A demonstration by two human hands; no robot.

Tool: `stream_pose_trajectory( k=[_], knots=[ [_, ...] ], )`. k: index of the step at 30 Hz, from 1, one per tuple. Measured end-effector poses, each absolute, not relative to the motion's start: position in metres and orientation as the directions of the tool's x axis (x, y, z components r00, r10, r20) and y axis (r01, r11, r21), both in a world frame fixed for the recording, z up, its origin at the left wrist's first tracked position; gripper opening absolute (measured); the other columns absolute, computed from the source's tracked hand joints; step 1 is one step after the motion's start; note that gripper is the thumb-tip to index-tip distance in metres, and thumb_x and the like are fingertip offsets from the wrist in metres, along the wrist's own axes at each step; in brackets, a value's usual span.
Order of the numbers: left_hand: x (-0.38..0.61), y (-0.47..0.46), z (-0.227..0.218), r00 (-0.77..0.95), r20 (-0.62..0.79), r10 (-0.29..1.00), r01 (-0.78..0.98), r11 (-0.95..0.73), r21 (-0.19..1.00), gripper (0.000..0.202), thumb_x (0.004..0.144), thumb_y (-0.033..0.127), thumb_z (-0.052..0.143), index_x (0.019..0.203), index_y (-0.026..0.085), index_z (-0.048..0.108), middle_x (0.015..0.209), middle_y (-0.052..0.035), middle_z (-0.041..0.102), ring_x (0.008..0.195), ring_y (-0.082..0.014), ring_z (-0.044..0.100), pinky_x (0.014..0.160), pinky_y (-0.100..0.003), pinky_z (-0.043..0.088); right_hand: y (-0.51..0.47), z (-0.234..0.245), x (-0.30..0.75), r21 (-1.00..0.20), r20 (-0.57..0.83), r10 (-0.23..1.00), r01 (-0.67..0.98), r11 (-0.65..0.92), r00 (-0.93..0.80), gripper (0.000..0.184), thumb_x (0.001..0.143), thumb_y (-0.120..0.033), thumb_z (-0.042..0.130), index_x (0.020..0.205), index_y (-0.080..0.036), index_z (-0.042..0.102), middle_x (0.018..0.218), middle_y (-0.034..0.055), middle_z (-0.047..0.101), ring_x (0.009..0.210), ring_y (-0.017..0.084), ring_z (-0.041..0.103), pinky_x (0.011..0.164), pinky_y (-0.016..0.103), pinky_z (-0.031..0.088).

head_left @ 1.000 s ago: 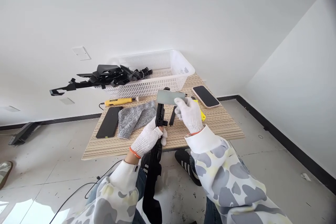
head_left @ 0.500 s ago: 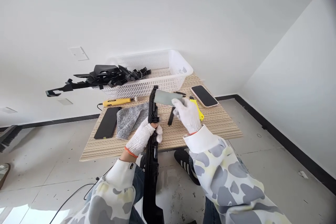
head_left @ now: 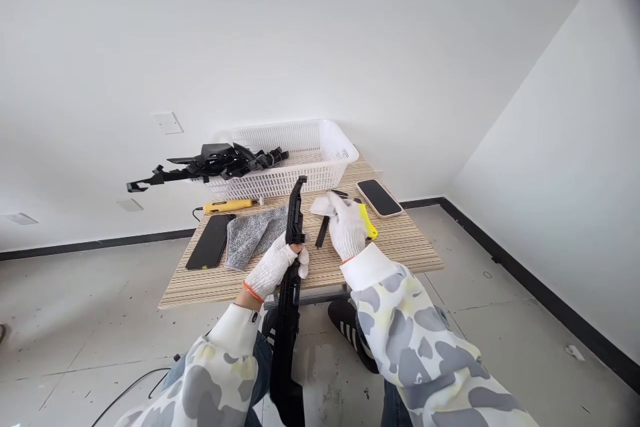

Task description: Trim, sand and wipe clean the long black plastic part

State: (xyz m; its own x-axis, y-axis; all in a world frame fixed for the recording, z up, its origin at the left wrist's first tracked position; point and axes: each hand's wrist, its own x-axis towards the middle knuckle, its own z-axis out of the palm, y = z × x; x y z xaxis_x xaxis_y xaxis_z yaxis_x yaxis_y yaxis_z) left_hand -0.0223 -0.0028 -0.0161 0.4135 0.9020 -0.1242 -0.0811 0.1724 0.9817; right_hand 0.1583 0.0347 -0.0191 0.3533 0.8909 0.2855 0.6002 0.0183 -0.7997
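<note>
above the table (head_left: 410, 243), left hand (head_left: 273, 268) clamps black bar (head_left: 295, 210), right hand (head_left: 349, 232) pinches pale sheet (head_left: 320, 205).

Looks forward and down from head height, close above the left grip (head_left: 277, 265) and the right grip (head_left: 347, 233). Faces the desk (head_left: 400, 240) just beyond them, white wall (head_left: 300, 47) farther behind, floor (head_left: 75, 320) either side.

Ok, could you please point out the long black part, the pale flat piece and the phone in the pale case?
long black part (head_left: 295, 210), head view, its upper stretch over the table.
pale flat piece (head_left: 318, 205), head view, its bare left end.
phone (head_left: 379, 197), head view, middle of its dark screen.
</note>
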Motion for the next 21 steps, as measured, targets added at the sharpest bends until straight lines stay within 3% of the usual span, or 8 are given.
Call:
stream_pose_trajectory(
  k=[2,4,9,12,14,16,19,21],
  knots=[
    [-0.021,-0.003,-0.016,0.393,-0.118,0.912,-0.092,0.167,0.982,0.044,0.081,0.053,0.068,0.104,0.022,0.046,0.066,0.0084,0.056,0.046,-0.0112,0.055,0.045,-0.024,0.04,0.037,-0.024,0.156,-0.742,0.243,0.921,0.67,-0.026,0.304,0.054,0.087,-0.012,0.055,0.134,-0.032,0.069,0.15,0.0141,0.049,0.105,0.03,0.069,0.095,0.046,0.053],
    [-0.019,-0.005,-0.013,0.379,-0.11,0.919,-0.091,0.156,0.984,0.045,0.08,0.052,0.069,0.104,0.022,0.046,0.066,0.0082,0.057,0.046,-0.0114,0.055,0.044,-0.023,0.039,0.04,-0.026,0.155,-0.742,0.311,0.898,0.67,0.025,0.311,0.049,0.09,-0.015,0.053,0.133,-0.031,0.07,0.153,0.0136,0.044,0.113,0.03,0.066,0.099,0.046,0.051],
    [-0.018,-0.006,-0.008,0.349,-0.056,0.935,-0.065,0.084,0.994,0.039,0.079,0.049,0.068,0.095,0.021,0.048,0.063,0.007,0.059,0.044,-0.0112,0.055,0.045,-0.023,0.04,0.032,-0.017,0.153,-0.813,0.463,0.781,0.551,0.186,0.419,0.032,0.094,-0.028,0.052,0.111,-0.02,0.078,0.132,0.0151,0.06,0.119,0.025,0.061,0.106,0.04,0.048],
    [-0.018,-0.005,-0.01,0.332,-0.065,0.941,-0.069,0.093,0.993,0.037,0.075,0.047,0.072,0.088,0.02,0.05,0.062,0.0052,0.06,0.045,-0.0119,0.057,0.044,-0.023,0.041,0.003,-0.017,0.147,-0.917,0.299,0.904,0.356,0.183,0.305,0.034,0.092,-0.041,0.054,0.11,-0.021,0.075,0.117,0.0115,0.068,0.097,0.022,0.067,0.086,0.036,0.056],
    [-0.016,-0.005,-0.012,0.31,-0.085,0.947,-0.099,0.121,0.988,0.039,0.07,0.045,0.076,0.082,0.02,0.05,0.06,0.005,0.059,0.044,-0.0115,0.056,0.043,-0.023,0.041,-0.029,-0.026,0.14,-0.99,0.101,0.993,0.105,0.094,0.065,0.043,0.088,-0.05,0.057,0.118,-0.022,0.072,0.106,0.0095,0.072,0.083,0.021,0.069,0.066,0.031,0.056],
    [-0.011,-0.008,-0.011,0.29,-0.094,0.952,-0.145,0.14,0.979,0.041,0.068,0.049,0.076,0.078,0.02,0.049,0.057,0.0065,0.054,0.042,-0.0101,0.052,0.042,-0.023,0.04,-0.065,-0.039,0.129,-0.995,0.041,0.999,-0.092,0.038,-0.029,0.053,0.083,-0.051,0.064,0.127,-0.022,0.066,0.115,0.0102,0.073,0.086,0.021,0.07,0.059,0.029,0.055],
    [0.002,-0.021,-0.002,0.303,-0.063,0.951,-0.206,0.13,0.97,0.042,0.073,0.059,0.065,0.08,0.021,0.048,0.053,0.0086,0.047,0.04,-0.0099,0.047,0.042,-0.023,0.038,-0.117,-0.064,0.107,-0.998,-0.052,0.997,-0.032,-0.05,0.056,0.056,0.07,-0.042,0.078,0.123,-0.025,0.068,0.107,0.0068,0.076,0.09,0.024,0.071,0.08,0.036,0.059],
    [0.01,-0.035,0.009,0.37,0.01,0.929,-0.226,0.08,0.971,0.041,0.076,0.059,0.064,0.083,0.021,0.05,0.052,0.0081,0.048,0.041,-0.0108,0.048,0.044,-0.024,0.037,-0.141,-0.081,0.09,-0.984,-0.177,0.984,0.03,-0.177,0.014,0.04,0.067,-0.039,0.08,0.104,-0.027,0.073,0.086,0.0028,0.076,0.082,0.026,0.071,0.076,0.039,0.059]
  ],
)
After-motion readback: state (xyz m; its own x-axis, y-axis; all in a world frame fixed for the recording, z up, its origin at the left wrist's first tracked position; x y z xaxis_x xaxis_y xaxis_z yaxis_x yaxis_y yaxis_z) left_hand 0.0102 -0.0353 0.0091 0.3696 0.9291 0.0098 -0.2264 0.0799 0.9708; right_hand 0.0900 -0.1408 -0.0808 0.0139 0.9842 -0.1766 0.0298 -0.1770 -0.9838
